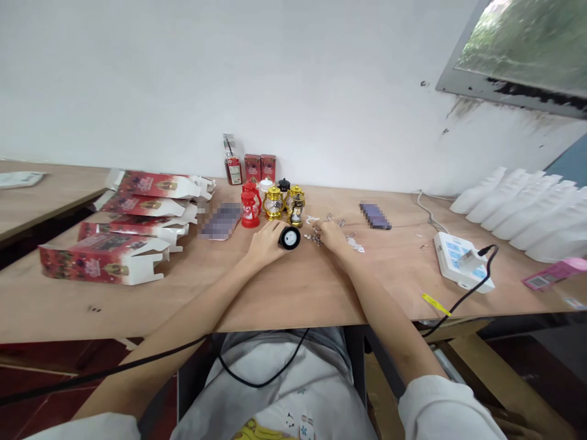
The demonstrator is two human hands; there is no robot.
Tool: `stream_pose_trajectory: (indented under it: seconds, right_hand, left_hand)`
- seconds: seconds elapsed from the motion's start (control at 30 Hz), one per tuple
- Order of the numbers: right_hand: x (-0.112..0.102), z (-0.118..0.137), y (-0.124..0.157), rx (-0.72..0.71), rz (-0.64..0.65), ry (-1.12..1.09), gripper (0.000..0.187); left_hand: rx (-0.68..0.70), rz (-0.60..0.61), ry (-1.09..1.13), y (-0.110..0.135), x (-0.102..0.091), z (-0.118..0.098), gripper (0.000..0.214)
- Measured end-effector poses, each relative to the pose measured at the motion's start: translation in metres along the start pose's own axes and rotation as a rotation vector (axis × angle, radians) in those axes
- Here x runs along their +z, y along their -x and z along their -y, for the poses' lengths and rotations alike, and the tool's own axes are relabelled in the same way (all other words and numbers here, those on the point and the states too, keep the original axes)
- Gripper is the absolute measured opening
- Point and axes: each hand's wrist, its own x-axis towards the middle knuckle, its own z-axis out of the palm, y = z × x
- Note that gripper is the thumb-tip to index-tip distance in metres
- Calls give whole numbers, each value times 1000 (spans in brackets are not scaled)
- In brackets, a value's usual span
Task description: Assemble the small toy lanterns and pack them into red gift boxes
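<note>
My left hand point(267, 240) is closed round a black lantern point(290, 238), tipped so its round base with a pale centre faces me; the rest of it is hidden. Just beyond stand small red point(250, 209), gold point(274, 203), white point(265, 185) and black point(284, 184) lanterns, grouped together, with a dark gold-trimmed lantern point(297, 211) in front. Fingers curled down, my right hand point(332, 235) reaches into small metal pieces point(314, 238) scattered on the table. What those fingertips grip is too small to make out. White paper tags point(355, 244) lie beside that hand.
Flattened red-and-white boxes point(105, 260) are stacked at left, near a blurred phone-like slab point(221, 221). Two red boxes point(260, 168) and a bottle point(233, 169) stand against the wall. At right are another phone point(375, 216), a corded power strip point(461, 260) and white sleeves point(518, 211).
</note>
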Motion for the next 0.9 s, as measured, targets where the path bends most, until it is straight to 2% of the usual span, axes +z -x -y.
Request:
stream_pose_trajectory:
  seconds: [0.3,0.5,0.67,0.9]
  right_hand:
    - [-1,-1,0,-80,-2,104,40]
    - [-1,2,1,-82,-18,99,41]
    - [0,3,2,-64,-52,73,48]
    - [3,6,3,14,-81,46,44]
  left_hand:
    - [-8,8,-1,0,-2,-2,36]
    - [3,10,-3,0,-2,-2,36]
    - [-4,6,-8,0,-2,-1,37]
    - [1,16,-6,0,-2,-2,35]
